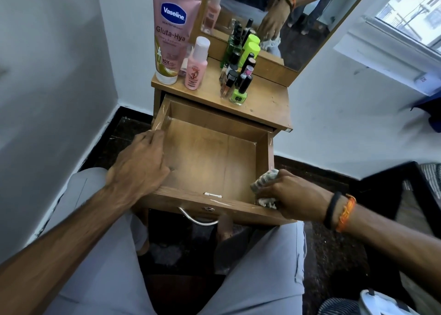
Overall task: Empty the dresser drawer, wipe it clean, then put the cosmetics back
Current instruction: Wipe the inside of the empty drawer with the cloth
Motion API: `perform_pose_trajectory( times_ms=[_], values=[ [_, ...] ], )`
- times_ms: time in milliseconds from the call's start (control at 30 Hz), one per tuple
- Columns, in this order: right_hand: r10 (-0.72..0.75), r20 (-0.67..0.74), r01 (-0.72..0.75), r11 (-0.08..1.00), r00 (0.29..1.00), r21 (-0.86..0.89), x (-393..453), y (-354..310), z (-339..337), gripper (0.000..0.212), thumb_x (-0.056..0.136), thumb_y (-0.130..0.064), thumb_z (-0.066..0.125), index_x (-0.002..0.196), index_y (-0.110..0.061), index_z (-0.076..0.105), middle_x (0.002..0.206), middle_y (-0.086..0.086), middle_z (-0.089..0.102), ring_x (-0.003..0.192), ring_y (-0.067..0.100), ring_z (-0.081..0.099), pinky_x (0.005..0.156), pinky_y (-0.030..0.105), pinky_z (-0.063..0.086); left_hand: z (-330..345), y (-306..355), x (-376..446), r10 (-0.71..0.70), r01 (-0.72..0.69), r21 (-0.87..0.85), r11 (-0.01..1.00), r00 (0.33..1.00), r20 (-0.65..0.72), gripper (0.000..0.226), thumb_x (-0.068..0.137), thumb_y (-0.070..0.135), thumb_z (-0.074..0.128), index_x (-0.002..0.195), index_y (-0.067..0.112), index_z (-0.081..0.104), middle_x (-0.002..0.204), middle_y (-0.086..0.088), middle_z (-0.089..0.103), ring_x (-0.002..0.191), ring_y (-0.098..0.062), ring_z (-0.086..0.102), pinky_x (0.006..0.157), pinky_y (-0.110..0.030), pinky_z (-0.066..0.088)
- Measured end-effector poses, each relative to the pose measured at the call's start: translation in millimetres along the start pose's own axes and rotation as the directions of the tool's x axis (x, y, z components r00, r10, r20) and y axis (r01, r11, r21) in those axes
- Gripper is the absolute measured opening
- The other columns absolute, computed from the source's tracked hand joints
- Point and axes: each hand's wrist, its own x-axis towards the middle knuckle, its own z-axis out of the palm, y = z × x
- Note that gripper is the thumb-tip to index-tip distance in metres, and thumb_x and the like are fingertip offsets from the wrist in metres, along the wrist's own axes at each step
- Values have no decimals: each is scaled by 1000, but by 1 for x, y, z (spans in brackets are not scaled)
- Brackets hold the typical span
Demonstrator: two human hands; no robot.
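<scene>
**Inspector:** Below the mirror (298, 16), the dresser (267, 104) stands in the corner with its drawer (210, 152) pulled fully out over the person's lap. Drawer floor is bare wood; nothing is stored in it.

**Assistant:** And the cosmetics?

**Inspector:** All on the dresser top. Largest first: a pink Vaseline tube (173, 30) standing on its cap at the back left, a pink bottle (196, 64) just beside it, then a cluster of nail polish bottles (236, 76) toward the middle, with a lime green one (238, 95) at the front.

**Assistant:** Hands?

**Inspector:** Left hand (140, 164) lies over the drawer's left wall, fingers bent down over the rim, apparently steadying it. Right hand (291, 195) grips a crumpled cloth (263, 183) in the near right corner of the drawer, fingers curled round it. Whether the cloth touches the floor or the front wall, I cannot tell.

**Assistant:** Which step, in your judgement?

**Inspector:** Emptying is done; wiping is in hand. Restocking has not begun.

**Assistant:** Next move?

**Inspector:** Likely a sweep of the cloth across the floor toward the far left corner, with the left hand bracing so the drawer does not slide. The tall tube looks top-heavy; care near the dresser top is advised.
</scene>
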Motion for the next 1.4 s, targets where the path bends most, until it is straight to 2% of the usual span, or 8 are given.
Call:
perform_pose_trajectory(
  times_ms=[67, 233, 400, 533, 700, 1100, 1233, 1400],
  values=[
    [89, -103, -83, 995, 991, 55, -1, 4, 11, 34, 96, -39, 58, 128, -30, 66, 137, -15, 61, 128, 5, 53, 106, 17, 24, 0, 0, -1, 6, -6, 3, 1000, 1000, 3, 50, 88, 17, 47, 136, 4, 47, 135, -18, 56, 124, -35, 52, 78, -49, 54],
    [335, -399, -253, 936, 853, 244, 26, 23, 16, 43, 87, -29, 77, 127, -15, 69, 130, 3, 68, 114, 24, 67, 100, 34, 50, -3, 2, -2, 1, -1, -2, 1000, 1000, 20, 61, 82, 34, 38, 136, 6, 46, 136, -18, 56, 124, -36, 52, 79, -51, 54],
    [555, -324, -361, 789, 766, 498, 53, 26, 13, 55, 96, -27, 65, 147, -18, 49, 156, 5, 43, 130, 27, 55, 111, 40, 44, -5, 3, -1, -15, 16, -11, 1000, 1000, 16, 62, 83, 34, 37, 138, 8, 45, 138, -16, 55, 127, -35, 50, 82, -52, 53],
    [549, -269, -382, 787, 791, 484, 24, -12, 29, 56, 93, -30, 67, 145, -23, 49, 150, 2, 50, 113, 29, 65, 95, 41, 55, -5, 3, -2, -13, 14, -15, 1000, 1000, 12, 58, 83, 29, 39, 137, 7, 46, 138, -16, 56, 128, -34, 50, 82, -52, 53],
    [579, -190, -415, 741, 793, 528, -5, -24, 42, 57, 85, -35, 72, 140, -33, 56, 149, -13, 52, 124, 22, 60, 103, 34, 47, -5, 4, -4, -2, 2, -12, 1000, 1000, 11, 54, 86, 26, 43, 137, 7, 46, 137, -17, 56, 126, -34, 53, 82, -50, 54],
    [655, -269, -382, 672, 706, 634, 68, 39, 12, 57, 95, -14, 53, 151, -15, 43, 159, 9, 38, 133, 34, 51, 113, 44, 39, -4, 6, -3, -21, 21, -16, 1000, 1000, -6, 48, 92, 11, 52, 140, 7, 46, 139, -18, 54, 124, -32, 54, 81, -46, 53],
    [646, -333, -356, 699, 687, 620, 54, 27, 18, 46, 96, -19, 54, 141, -14, 53, 137, 16, 61, 106, 34, 66, 91, 40, 50, -4, 5, -2, -24, 24, -24, 999, 1000, -10, 48, 93, 12, 51, 140, 8, 45, 139, -16, 53, 123, -31, 55, 82, -44, 53],
    [694, -294, -463, 680, 658, 568, 34, 22, 27, 34, 99, -23, 50, 131, -19, 59, 102, 9, 74, 82, 24, 66, 66, 29, 43, -3, 6, -3, -23, 23, -23, 999, 1000, -18, 48, 93, 11, 53, 140, 8, 46, 138, -17, 55, 122, -32, 56, 82, -45, 53]
  ],
)
